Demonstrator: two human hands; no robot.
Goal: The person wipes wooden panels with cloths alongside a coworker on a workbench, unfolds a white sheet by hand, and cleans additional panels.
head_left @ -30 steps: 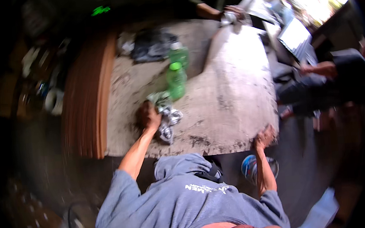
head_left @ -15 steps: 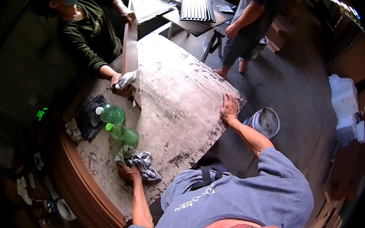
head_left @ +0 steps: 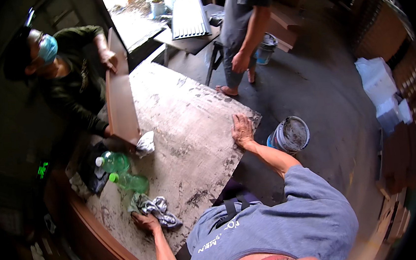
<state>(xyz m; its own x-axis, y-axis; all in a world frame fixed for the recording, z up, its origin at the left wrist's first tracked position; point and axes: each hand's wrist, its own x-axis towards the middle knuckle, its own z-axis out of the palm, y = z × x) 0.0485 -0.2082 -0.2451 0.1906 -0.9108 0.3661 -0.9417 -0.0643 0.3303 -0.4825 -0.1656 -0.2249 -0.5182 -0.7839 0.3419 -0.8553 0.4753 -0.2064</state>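
My left hand (head_left: pixel 146 221) is closed on a crumpled grey-and-white rag (head_left: pixel 158 210) that lies on the pale, stained tabletop (head_left: pixel 183 127). My right hand (head_left: pixel 242 131) rests flat at the table's right edge, fingers stretched out, holding nothing. Just beyond the rag are two green plastic bottles, one with a white cap (head_left: pixel 115 162) and one with a green cap (head_left: pixel 131 183). Across the table, a person in a dark top and mask grips a long brown board (head_left: pixel 122 105) with both hands. A second, whitish rag (head_left: pixel 145 144) sits by the board's lower end.
A bucket (head_left: pixel 291 135) stands on the floor right of the table. Another person (head_left: pixel 244 32) stands barefoot beyond, near a small table with a ribbed panel (head_left: pixel 190 18). Curved brown boards (head_left: pixel 103 238) line the left side; white foam blocks (head_left: pixel 377 83) are at right.
The person opposite has turned the board so its broad face shows, and the whitish rag is out of their hand. The whole view has shifted; my hands keep their places on rag and table edge.
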